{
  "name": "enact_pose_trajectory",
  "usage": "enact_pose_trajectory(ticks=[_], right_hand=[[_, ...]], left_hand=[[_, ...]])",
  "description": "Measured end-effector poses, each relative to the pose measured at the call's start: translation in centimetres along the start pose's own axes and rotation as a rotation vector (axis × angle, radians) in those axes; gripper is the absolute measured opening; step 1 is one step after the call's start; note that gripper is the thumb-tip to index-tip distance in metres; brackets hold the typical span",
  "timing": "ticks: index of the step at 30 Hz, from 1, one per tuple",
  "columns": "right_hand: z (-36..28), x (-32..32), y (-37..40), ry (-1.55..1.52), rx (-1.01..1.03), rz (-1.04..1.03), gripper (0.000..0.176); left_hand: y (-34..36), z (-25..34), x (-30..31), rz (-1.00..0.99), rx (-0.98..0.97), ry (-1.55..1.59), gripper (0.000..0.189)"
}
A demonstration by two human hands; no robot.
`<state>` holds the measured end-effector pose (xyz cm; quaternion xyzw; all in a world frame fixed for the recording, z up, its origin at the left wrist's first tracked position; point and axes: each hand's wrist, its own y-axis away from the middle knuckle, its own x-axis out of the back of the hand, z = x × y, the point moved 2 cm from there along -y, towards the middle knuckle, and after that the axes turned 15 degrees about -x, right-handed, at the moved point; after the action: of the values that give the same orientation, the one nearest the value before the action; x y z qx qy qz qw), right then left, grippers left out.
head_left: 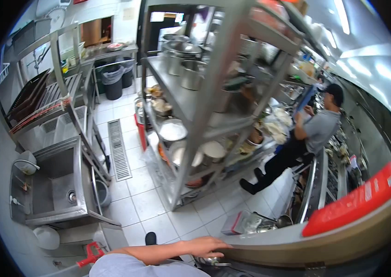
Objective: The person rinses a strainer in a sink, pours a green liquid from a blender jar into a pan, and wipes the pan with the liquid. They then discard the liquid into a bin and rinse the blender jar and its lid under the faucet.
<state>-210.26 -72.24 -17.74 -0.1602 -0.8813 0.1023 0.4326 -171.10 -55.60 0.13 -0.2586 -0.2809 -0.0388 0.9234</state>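
My left hand (pixel 208 246) reaches across the bottom of the view, grey sleeve and bare forearm behind it. It lies flat, fingers spread, on the rim of a curved steel counter (pixel 269 242) and grips nothing. A shiny metal item (pixel 211 261) sits just below the hand. My right hand is out of view.
A red board (pixel 352 203) lies on the counter at the right. A tall steel rack (pixel 191 106) holds pots and bowls in the middle. At the left are a steel sink (pixel 57 184) and a floor drain (pixel 118 150). A person (pixel 306 134) in grey stands at the cooking line. Bins (pixel 113 81) stand at the far end.
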Motion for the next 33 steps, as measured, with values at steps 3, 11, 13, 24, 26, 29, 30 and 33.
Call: enact_pose_trajectory(ticks=[3,11,13,24,26,29,30,33], right_hand=[[-4.1,-8.8,5.7,-0.136,-0.028,-0.469,0.028],[-41.6,-24.8,22.5,0.308,0.638,-1.53,0.033],[-46.4,-26.3,25.0,0.276,0.607,-1.53,0.034],[-58.4,-48.2,42.8,0.574,0.895,-1.556,0.036],[-62.2,-52.5,46.6,0.603,0.902,-1.597,0.036],[-69.6,-58.7,51.0,0.682,1.094,-1.58,0.038],[-72.0,-61.1,52.9,0.662,1.174,-1.561,0.038],[-84.0,-63.3,57.2,0.523,1.218,-1.593,0.038]], left_hand=[[10.4,-3.2,6.1,-0.155,0.45,-0.094,0.053],[30.9,0.2,23.4,0.307,1.006,-0.486,0.054],[34.3,1.6,24.7,0.467,1.021,-0.55,0.054],[42.2,-2.8,31.3,0.618,1.151,-0.187,0.056],[43.6,-5.3,34.5,0.63,1.189,-0.216,0.054],[44.1,-8.1,41.9,0.693,1.205,-0.302,0.051],[44.4,-9.0,44.4,0.746,1.167,-0.343,0.05],[45.0,-10.2,51.5,0.914,1.183,-0.352,0.045]])
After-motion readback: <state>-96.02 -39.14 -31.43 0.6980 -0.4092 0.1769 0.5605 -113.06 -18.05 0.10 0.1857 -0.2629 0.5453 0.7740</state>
